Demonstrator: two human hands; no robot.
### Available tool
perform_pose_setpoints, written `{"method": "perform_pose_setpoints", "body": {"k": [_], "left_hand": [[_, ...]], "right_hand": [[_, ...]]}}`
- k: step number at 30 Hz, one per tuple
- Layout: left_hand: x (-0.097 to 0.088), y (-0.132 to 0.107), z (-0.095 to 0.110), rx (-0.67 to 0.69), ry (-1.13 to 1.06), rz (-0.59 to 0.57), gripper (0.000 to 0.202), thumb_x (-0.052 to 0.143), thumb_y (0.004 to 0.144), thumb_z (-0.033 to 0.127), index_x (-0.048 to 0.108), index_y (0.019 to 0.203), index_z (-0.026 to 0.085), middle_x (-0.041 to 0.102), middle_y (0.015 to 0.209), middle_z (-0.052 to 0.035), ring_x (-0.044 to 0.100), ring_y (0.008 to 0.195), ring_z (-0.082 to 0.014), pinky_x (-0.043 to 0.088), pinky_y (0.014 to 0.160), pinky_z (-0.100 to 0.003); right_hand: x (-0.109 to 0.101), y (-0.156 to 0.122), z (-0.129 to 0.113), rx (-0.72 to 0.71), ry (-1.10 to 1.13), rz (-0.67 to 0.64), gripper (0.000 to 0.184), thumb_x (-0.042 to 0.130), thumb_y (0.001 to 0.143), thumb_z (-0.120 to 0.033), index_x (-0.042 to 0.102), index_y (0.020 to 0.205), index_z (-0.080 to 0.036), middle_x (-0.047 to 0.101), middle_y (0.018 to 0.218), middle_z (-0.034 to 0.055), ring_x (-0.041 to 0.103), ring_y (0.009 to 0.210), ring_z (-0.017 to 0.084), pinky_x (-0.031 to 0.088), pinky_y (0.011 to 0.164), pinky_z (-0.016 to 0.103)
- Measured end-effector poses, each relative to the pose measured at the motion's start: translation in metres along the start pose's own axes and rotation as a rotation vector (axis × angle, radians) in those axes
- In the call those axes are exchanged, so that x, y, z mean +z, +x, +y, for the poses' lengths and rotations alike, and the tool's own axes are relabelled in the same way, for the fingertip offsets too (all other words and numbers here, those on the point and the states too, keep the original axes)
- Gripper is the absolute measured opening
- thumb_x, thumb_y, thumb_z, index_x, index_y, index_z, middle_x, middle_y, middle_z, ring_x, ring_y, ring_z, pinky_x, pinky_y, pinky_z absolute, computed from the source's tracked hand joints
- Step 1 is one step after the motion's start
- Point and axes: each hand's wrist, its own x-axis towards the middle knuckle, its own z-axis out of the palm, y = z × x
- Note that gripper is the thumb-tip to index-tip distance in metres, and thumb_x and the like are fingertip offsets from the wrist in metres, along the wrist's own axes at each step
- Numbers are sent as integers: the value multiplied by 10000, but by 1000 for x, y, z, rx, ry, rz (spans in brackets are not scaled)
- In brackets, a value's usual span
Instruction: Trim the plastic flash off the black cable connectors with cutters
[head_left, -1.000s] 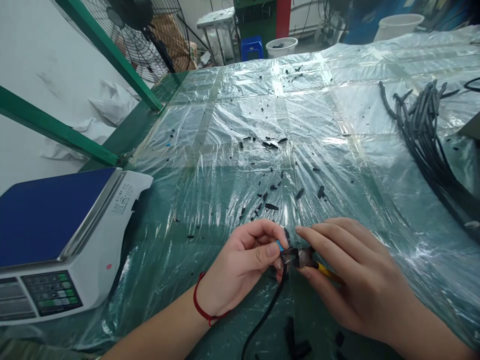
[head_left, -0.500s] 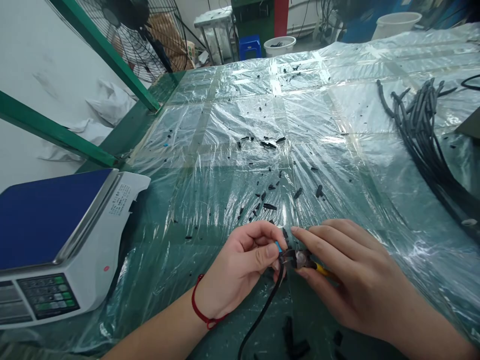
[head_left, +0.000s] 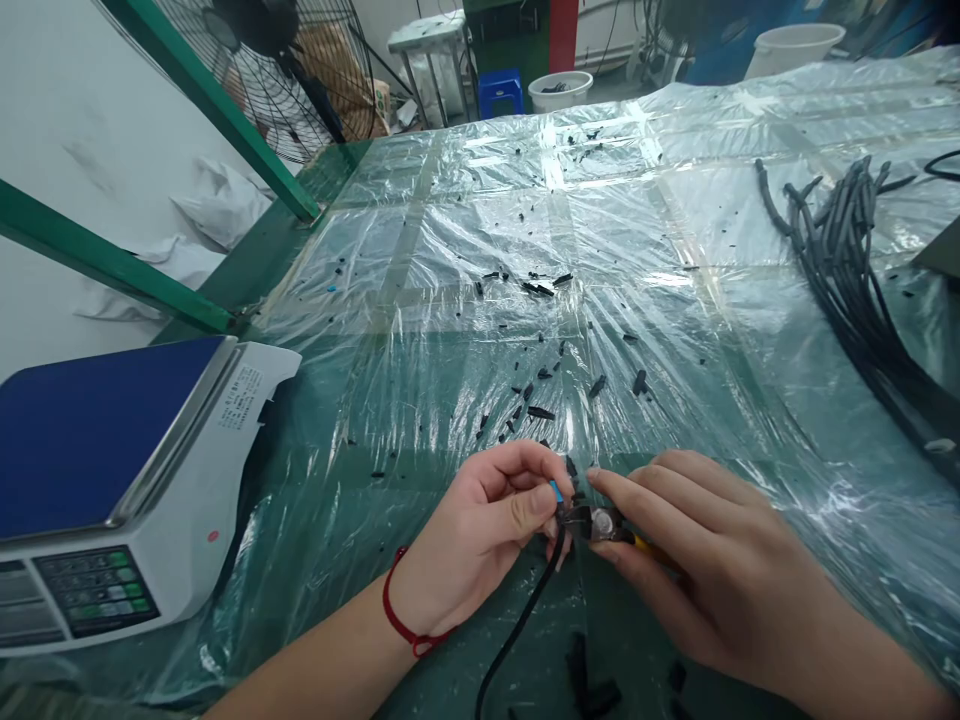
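Observation:
My left hand [head_left: 480,530] pinches the end of a black cable [head_left: 517,630], where a short blue wire tip [head_left: 556,490] sticks out between thumb and fingers. A red cord circles that wrist. My right hand [head_left: 697,560] is closed round small cutters [head_left: 596,522] with a yellow handle, and their jaws sit on the cable end right beside my left thumb. Both hands rest low over the plastic-covered green table [head_left: 420,390], near its front edge.
A white weighing scale [head_left: 127,470] with a blue platform stands at the left. A bundle of black cables [head_left: 855,270] lies at the right. Several black insulation scraps [head_left: 536,395] litter the plastic sheet. A fan, buckets and a blue stool stand beyond the table's far edge.
The hands have stayed almost in place. The cutters' jaws have shifted slightly on the cable end, and my right hand has dropped a little lower.

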Motion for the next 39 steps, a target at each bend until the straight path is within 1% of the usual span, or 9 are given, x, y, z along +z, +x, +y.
{"method": "perform_pose_setpoints", "body": {"k": [6, 10, 12, 15, 20, 25, 28, 34, 39], "left_hand": [[-1, -1, 0, 10, -12, -10, 121, 741, 896, 242, 691, 891, 133, 570, 710, -11, 604, 597, -97, 530, 578, -186], [-2, 0, 1, 32, -18, -16, 126, 755, 887, 238, 698, 909, 128, 589, 721, -15, 611, 617, -97, 540, 585, -178], [-2, 0, 1, 43, -14, -27, 131, 759, 887, 238, 701, 911, 124, 593, 699, -15, 603, 621, -97, 550, 595, -180], [-3, 0, 2, 51, 7, -48, 122, 749, 897, 237, 706, 908, 123, 591, 684, -12, 598, 627, -99, 559, 606, -186], [-2, 0, 2, 80, 29, -55, 89, 731, 907, 207, 710, 908, 120, 598, 708, -20, 600, 647, -97, 552, 619, -176], [-4, 1, 0, 93, 51, -55, 89, 725, 910, 211, 706, 914, 124, 604, 719, -23, 603, 657, -99, 544, 629, -177], [-5, 2, -1, 88, 71, -45, 95, 731, 905, 217, 706, 912, 125, 605, 725, -20, 610, 655, -98, 536, 624, -174], [-6, 3, -1, 77, 94, -26, 103, 761, 880, 222, 718, 900, 130, 611, 779, -18, 623, 652, -96, 544, 603, -179], [-7, 3, 0, 55, 87, -35, 105, 761, 882, 225, 722, 895, 129, 598, 724, -6, 608, 635, -90, 543, 598, -175]], "right_hand": [[6, 0, 1, -56, -22, 67, 275, 606, 971, -212, 607, 1213, -80, 667, 831, 88, 562, 737, 220, 454, 635, 383], [8, 0, 2, -59, -53, 128, 308, 637, 953, -195, 601, 1235, -78, 683, 876, 102, 578, 788, 232, 467, 696, 403], [7, 0, 3, -42, -51, 137, 324, 639, 951, -201, 597, 1253, -90, 688, 926, 109, 586, 839, 241, 473, 740, 413], [6, 1, 2, -6, -46, 117, 337, 632, 956, -227, 599, 1269, -108, 686, 999, 112, 588, 910, 249, 474, 792, 418], [5, 1, 2, 18, -14, 68, 382, 619, 963, -249, 580, 1319, -116, 678, 1075, 102, 581, 959, 240, 467, 835, 414], [5, 3, 3, 24, 10, 27, 400, 601, 971, -261, 564, 1342, -115, 682, 1096, 91, 580, 981, 237, 466, 860, 415], [3, 3, 3, 36, 5, 1, 391, 600, 974, -268, 566, 1338, -128, 688, 1083, 83, 581, 971, 238, 468, 851, 415], [0, 1, 2, 67, 9, -28, 343, 587, 983, -293, 579, 1298, -156, 697, 1022, 77, 585, 895, 244, 469, 770, 411], [0, 0, 2, 77, 18, -48, 321, 579, 989, -288, 577, 1288, -172, 696, 1033, 72, 582, 896, 241, 468, 768, 408]]}}
